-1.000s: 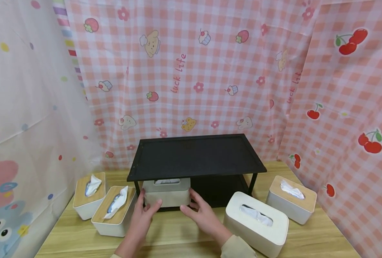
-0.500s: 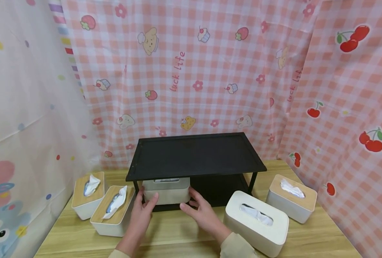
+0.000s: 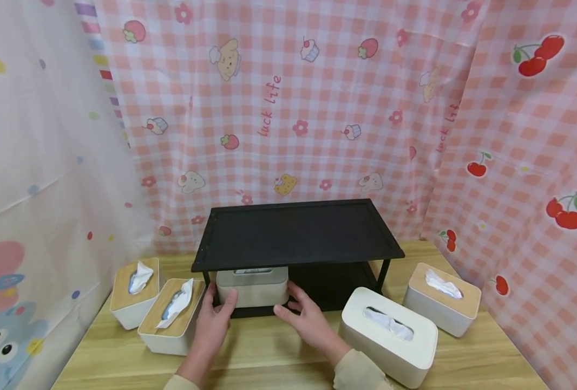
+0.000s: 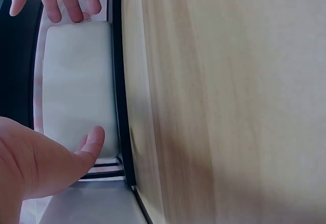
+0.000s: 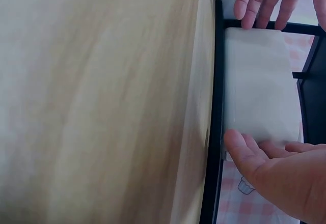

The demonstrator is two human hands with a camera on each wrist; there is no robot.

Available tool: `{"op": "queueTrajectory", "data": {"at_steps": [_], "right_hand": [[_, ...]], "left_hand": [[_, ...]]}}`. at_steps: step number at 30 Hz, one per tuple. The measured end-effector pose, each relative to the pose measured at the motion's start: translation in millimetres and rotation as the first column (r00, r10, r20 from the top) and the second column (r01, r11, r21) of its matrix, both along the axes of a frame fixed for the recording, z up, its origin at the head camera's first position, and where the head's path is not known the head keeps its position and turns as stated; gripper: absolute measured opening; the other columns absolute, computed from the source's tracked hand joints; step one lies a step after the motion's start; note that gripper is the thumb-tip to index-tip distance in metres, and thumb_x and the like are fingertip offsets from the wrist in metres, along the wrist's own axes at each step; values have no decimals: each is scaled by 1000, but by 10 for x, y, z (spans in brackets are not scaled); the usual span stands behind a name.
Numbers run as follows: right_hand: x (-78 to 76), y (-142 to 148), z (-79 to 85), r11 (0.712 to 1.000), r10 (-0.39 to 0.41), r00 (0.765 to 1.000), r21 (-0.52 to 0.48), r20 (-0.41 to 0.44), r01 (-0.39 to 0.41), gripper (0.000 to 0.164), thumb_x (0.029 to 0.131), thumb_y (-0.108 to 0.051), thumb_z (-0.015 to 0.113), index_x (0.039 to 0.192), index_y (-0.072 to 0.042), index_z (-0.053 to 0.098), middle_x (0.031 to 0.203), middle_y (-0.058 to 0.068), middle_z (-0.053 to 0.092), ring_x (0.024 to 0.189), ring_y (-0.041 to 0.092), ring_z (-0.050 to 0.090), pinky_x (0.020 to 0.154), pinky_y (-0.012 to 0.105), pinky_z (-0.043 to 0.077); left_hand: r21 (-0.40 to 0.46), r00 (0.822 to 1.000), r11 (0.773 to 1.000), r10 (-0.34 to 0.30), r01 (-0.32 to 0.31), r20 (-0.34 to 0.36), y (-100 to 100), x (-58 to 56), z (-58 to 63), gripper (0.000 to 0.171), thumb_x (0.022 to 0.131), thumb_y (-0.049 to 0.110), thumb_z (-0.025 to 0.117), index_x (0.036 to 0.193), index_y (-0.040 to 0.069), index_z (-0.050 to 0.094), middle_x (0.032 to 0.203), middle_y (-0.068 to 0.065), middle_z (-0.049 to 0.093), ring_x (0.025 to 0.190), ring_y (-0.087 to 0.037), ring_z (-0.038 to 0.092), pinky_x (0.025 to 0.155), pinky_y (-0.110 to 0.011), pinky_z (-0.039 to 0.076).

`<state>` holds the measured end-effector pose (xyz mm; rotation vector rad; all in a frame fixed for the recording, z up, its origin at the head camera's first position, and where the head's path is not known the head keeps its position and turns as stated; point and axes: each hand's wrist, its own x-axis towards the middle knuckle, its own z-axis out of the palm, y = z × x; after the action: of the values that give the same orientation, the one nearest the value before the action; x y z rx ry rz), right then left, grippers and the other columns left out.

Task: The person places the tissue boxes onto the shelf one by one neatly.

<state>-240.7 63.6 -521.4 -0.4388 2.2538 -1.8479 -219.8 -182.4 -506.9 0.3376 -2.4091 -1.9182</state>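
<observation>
A grey-white tissue box (image 3: 253, 285) stands on the lower tier of a black two-tier rack (image 3: 298, 230), towards its left end. Tissue shows in the slot on top, partly beneath the upper tier. At the box's left end is my left hand (image 3: 214, 322), its thumb over the front face in the left wrist view. My right hand (image 3: 310, 322) is at the right end, its thumb in front of the box near the corner. Both hands' visible fingers look nearly straight. Contact of the far fingertips with the box's ends is hard to tell.
Two wood-topped tissue boxes, the rear one (image 3: 135, 295) and the front one (image 3: 171, 319), stand left of the rack. On the right are an all-white tissue box (image 3: 391, 336) and another wood-topped one (image 3: 441, 298). Patterned curtains (image 3: 288, 108) surround the wooden table (image 3: 269, 357).
The grey-white tissue box has slid slightly deeper into the rack, and my hands have followed it a little. The other boxes stay put; the head view has shifted slightly.
</observation>
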Motion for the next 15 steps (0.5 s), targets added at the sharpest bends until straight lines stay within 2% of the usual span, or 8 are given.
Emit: {"op": "queueTrajectory", "data": {"at_steps": [3, 8, 15], "right_hand": [[20, 22, 12, 1000, -9, 1000, 6, -3, 9, 84, 104, -40, 71, 168, -3, 30, 170, 27, 37, 146, 53, 48, 118, 64, 45], [94, 61, 37, 1000, -6, 1000, 29, 10, 5, 87, 104, -43, 70, 168, -1, 28, 170, 28, 35, 147, 51, 48, 118, 64, 44], [218, 140, 48, 999, 31, 999, 8, 16, -32, 87, 104, -43, 70, 169, -4, 26, 171, 29, 32, 152, 52, 43, 122, 65, 39]], "left_hand": [[-15, 1000, 1000, -12, 12, -4, 16, 24, 16, 95, 109, 56, 54, 173, 10, 1, 177, -24, 19, 144, -37, 51, 98, -34, 52], [-37, 1000, 999, -23, 23, -5, 26, 78, 13, 95, 109, 56, 54, 173, 11, 0, 177, -25, 18, 145, -39, 52, 105, -45, 52], [-34, 999, 999, -32, 32, -5, 51, 173, 22, 96, 108, 55, 57, 173, 13, 1, 176, -25, 21, 143, -37, 54, 100, -44, 55]]}}
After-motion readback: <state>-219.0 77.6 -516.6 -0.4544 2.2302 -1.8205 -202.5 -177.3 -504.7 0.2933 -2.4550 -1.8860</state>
